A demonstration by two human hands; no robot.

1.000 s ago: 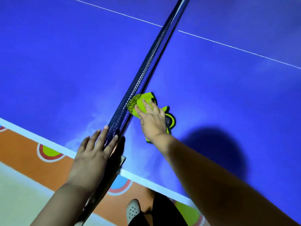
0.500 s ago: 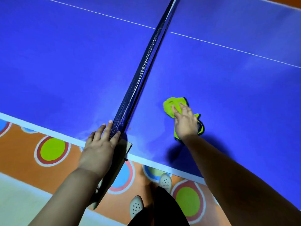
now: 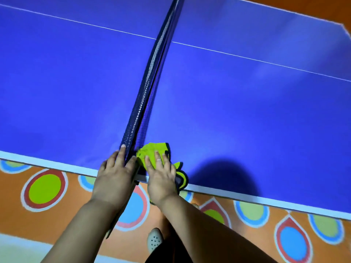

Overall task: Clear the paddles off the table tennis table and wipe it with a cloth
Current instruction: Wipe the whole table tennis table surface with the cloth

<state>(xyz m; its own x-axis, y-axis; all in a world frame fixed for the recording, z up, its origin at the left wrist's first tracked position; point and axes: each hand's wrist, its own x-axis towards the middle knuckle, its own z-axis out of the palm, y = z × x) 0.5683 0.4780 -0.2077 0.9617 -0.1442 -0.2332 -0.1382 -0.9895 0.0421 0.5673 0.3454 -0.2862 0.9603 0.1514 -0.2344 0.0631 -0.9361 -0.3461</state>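
Note:
The blue table tennis table (image 3: 237, 103) fills the view, with a white stripe along its near edge. A dark net (image 3: 150, 76) runs away from me across the middle. A bright green cloth (image 3: 152, 149) with a dark trim lies bunched at the near edge, just right of the net. My right hand (image 3: 161, 175) presses flat on the cloth with straight fingers. My left hand (image 3: 114, 177) rests on the near end of the net, fingers straight on both sides of it. No paddles are in view.
Below the table edge is an orange floor (image 3: 76, 215) painted with coloured circles and drop shapes. My foot in a white perforated shoe (image 3: 154, 239) stands near the table. A thin white line (image 3: 247, 57) crosses the table top. The table's far right corner (image 3: 343, 25) shows.
My right hand has drawn the cloth back toward me and left, from out on the right half to the near edge beside the net. My left hand stays on the net end.

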